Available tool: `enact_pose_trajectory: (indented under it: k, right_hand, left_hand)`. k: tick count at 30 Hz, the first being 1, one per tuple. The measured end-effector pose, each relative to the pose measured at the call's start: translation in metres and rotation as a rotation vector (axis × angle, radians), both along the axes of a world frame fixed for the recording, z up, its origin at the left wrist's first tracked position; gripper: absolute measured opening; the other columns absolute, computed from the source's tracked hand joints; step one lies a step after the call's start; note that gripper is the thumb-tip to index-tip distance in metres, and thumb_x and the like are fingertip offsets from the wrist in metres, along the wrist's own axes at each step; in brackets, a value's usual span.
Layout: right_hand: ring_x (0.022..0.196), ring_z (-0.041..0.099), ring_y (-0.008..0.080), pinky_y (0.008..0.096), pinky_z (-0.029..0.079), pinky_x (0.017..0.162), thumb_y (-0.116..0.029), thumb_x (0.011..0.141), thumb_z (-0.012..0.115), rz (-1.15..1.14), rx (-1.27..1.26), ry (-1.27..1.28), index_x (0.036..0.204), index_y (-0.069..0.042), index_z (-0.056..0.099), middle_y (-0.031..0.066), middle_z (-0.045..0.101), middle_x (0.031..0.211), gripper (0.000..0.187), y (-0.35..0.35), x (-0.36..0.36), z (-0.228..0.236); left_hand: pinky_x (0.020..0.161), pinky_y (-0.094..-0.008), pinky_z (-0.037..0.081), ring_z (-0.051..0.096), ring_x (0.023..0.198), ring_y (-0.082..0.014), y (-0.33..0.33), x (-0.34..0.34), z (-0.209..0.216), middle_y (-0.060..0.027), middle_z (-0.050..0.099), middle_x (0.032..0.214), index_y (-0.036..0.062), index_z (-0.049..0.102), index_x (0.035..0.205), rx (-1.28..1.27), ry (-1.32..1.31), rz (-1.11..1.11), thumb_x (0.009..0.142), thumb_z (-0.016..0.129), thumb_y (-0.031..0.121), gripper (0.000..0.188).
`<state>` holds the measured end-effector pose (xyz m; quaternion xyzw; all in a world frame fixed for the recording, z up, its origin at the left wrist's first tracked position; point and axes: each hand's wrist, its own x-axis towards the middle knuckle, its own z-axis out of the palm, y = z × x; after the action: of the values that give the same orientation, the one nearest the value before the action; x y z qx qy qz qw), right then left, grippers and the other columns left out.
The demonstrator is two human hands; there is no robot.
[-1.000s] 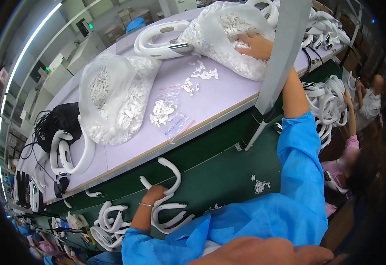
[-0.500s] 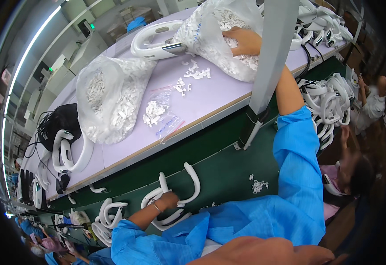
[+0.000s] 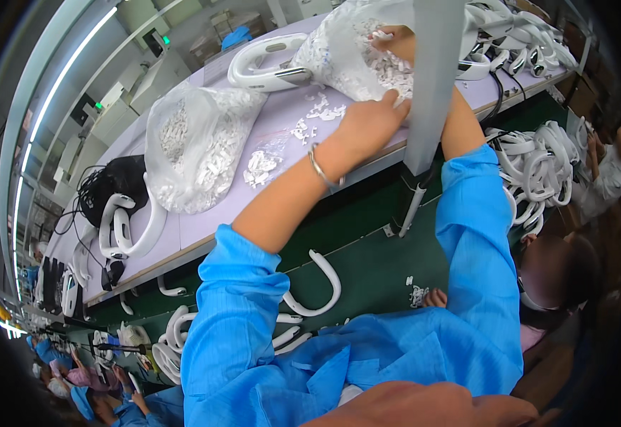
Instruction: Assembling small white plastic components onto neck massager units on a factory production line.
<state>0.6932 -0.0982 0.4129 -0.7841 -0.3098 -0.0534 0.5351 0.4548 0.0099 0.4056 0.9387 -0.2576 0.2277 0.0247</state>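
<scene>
A clear plastic bag (image 3: 325,60) full of small white plastic pieces (image 3: 389,67) lies open on the table's far side. My right hand (image 3: 398,44) is inside its mouth, fingers closed around some of the white pieces; a grey post hides part of that hand and wrist. My left hand (image 3: 371,127), with a metal bangle on its wrist, reaches to the near rim of the same bag, its fingers bent against the plastic. Several loose white pieces (image 3: 325,110) are scattered on the table beside the bag.
A second full bag (image 3: 207,153) and a small bag of pieces (image 3: 262,167) lie left. A grey post (image 3: 435,85) rises at the table edge. White curved frames (image 3: 317,285) lie on the lower green surface. Another person's hand (image 3: 436,297) is by loose pieces there; a co-worker sits right.
My left hand has left the white curved frame below and come up to the bag's near rim. The right hand stays in the bag. Another person's hand has appeared beside the loose pieces below.
</scene>
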Motion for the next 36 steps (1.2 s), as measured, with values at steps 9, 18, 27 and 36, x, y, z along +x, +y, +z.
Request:
enact_pose_trajectory:
  k: [9, 18, 27, 36]
  right_hand:
    - [0.063, 0.060, 0.0142, 0.0286, 0.049, 0.057, -0.026, 0.081, 0.066, -0.115, 0.359, 0.020, 0.104, -0.004, 0.066, 0.0072, 0.066, 0.082, 0.031, -0.010, 0.012, 0.019]
    - [0.066, 0.062, 0.0156, 0.0296, 0.051, 0.059, -0.023, 0.083, 0.063, -0.134, 0.577, 0.200, 0.103, -0.004, 0.065, 0.0079, 0.066, 0.082, 0.028, -0.013, 0.010, 0.032]
    - [0.069, 0.063, 0.0170, 0.0306, 0.052, 0.062, -0.020, 0.084, 0.061, -0.149, 0.708, 0.388, 0.102, -0.003, 0.064, 0.0087, 0.066, 0.082, 0.024, -0.028, 0.008, 0.037]
    - [0.072, 0.064, 0.0184, 0.0316, 0.054, 0.064, -0.016, 0.086, 0.058, -0.175, 0.771, 0.495, 0.101, -0.003, 0.063, 0.0094, 0.066, 0.082, 0.021, -0.058, -0.019, 0.040]
  left_hand:
    - [0.065, -0.0433, 0.047, 0.060, 0.073, -0.0327, 0.010, 0.058, 0.006, -0.0144, 0.059, 0.082, 0.0086, 0.060, 0.082, -0.340, -0.166, -0.240, 0.076, 0.055, 0.009, 0.008]
    - [0.066, -0.0435, 0.045, 0.059, 0.074, -0.0350, 0.035, 0.082, 0.042, -0.0166, 0.061, 0.078, 0.0037, 0.057, 0.078, -0.316, -0.228, 0.053, 0.076, 0.058, 0.010, 0.007]
    - [0.076, -0.0399, 0.049, 0.061, 0.086, -0.0306, 0.054, 0.053, 0.044, -0.0120, 0.063, 0.091, 0.0099, 0.065, 0.098, 0.086, 0.046, -0.107, 0.078, 0.063, 0.018, 0.021]
    - [0.072, -0.0408, 0.051, 0.062, 0.088, -0.0294, 0.027, 0.018, 0.018, -0.0093, 0.058, 0.108, 0.0126, 0.063, 0.099, 0.158, 0.014, -0.006, 0.080, 0.064, 0.018, 0.020]
